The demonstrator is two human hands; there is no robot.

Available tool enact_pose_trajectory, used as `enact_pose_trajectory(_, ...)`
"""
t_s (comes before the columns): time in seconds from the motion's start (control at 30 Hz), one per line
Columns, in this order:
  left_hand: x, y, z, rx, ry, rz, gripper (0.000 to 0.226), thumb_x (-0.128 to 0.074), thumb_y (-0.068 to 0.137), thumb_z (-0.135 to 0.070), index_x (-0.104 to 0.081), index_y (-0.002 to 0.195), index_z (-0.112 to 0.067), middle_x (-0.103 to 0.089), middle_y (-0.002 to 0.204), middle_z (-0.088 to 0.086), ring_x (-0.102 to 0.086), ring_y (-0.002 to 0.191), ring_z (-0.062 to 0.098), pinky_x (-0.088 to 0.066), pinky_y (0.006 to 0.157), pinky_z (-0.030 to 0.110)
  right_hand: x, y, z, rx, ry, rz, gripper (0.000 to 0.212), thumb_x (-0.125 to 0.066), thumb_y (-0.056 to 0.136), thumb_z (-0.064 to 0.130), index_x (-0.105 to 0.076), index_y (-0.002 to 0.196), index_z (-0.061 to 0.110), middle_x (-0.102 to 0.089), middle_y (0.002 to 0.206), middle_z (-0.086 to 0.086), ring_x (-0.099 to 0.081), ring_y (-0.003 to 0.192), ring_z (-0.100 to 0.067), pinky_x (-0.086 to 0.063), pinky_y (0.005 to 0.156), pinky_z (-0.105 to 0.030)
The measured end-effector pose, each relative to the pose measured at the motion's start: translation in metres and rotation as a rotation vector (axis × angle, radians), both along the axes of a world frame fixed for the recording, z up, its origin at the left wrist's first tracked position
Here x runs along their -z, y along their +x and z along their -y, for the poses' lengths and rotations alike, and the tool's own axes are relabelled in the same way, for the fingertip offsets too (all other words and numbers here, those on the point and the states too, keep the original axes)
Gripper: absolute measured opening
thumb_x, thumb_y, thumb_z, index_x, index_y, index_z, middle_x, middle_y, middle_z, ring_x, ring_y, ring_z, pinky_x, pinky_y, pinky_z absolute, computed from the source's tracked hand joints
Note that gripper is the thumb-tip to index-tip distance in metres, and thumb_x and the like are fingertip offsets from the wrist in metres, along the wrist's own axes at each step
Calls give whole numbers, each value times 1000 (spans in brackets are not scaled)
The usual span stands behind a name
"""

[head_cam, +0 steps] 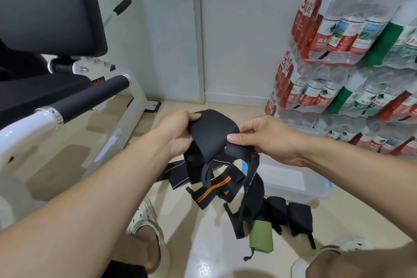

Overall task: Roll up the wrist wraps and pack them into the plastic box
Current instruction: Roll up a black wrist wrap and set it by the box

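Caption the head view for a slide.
Both hands grip a black wrist wrap above the plastic box.

— What can't you make out?

— The plastic box (293, 184) at four o'clock: the right hand (268, 140) and forearm cover its far side, and what it holds is too washed out to tell.

— The wraps on the floor?

— The pile of loose wraps (212, 185) at six o'clock overlaps itself; no telling how many. The held black wrap (212, 133) hides part of it.

— Edges?

— The bottled water packs (352, 56) run off at three o'clock, the bench (45, 18) at nine.
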State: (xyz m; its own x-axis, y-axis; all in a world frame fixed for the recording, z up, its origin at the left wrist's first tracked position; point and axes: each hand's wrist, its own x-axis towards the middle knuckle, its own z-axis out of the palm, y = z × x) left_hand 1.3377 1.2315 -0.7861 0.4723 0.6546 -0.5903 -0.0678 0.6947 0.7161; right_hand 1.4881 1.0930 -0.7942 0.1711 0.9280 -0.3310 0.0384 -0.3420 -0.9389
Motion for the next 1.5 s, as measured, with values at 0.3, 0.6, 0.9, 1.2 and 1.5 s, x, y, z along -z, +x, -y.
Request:
enact_pose_trajectory(0.3, -5, 3, 0, -152, 23, 122, 32, -43, 96, 17, -53, 126, 14, -65, 117, 28, -70, 97, 34, -62, 78, 38, 1, -1, -3, 52, 38, 38, 10, -67, 98, 20, -68, 96, 10, -77, 84, -6, -73, 73, -14, -56, 62, -22)
enact_pose_trajectory(0.6, -2, 5, -3, -196, 56, 108, 64, -49, 88, 25, -37, 146, 1, -54, 129, 30, -68, 104, 39, -64, 64, 42, 2, -3, -8, 142, 127, -37, 26, -69, 95, 13, -67, 120, 6, -78, 103, -14, -76, 95, -28, -62, 84, -34)
enact_pose_trajectory(0.9, -9, 4, 2, -271, 101, 191, 101, -51, 87, 26, -13, 161, -30, -50, 141, 22, -68, 103, 29, -64, 68, 37, 11, 3, -4, 55, -78, -167, 33, -77, 86, 4, -70, 118, 4, -77, 113, -15, -72, 111, -32, -52, 106, -45)
enact_pose_trajectory(1.2, -4, 4, -6, -246, 97, 202, 72, -54, 85, 24, -35, 150, -3, -57, 133, 30, -70, 105, 35, -64, 71, 41, 9, 2, -9, 82, -98, -63, 6, -74, 90, 8, -78, 87, 5, -78, 96, -19, -74, 88, -28, -59, 90, -38)
enact_pose_trajectory(1.5, -5, 1, -9, -317, 247, 173, 97, -52, 88, 24, -13, 161, -26, -48, 149, 18, -66, 113, 24, -58, 93, 42, 6, 3, 0, 74, -133, 133, 31, -85, 82, 28, -79, 102, 5, -80, 94, -8, -77, 91, -23, -61, 91, -35)
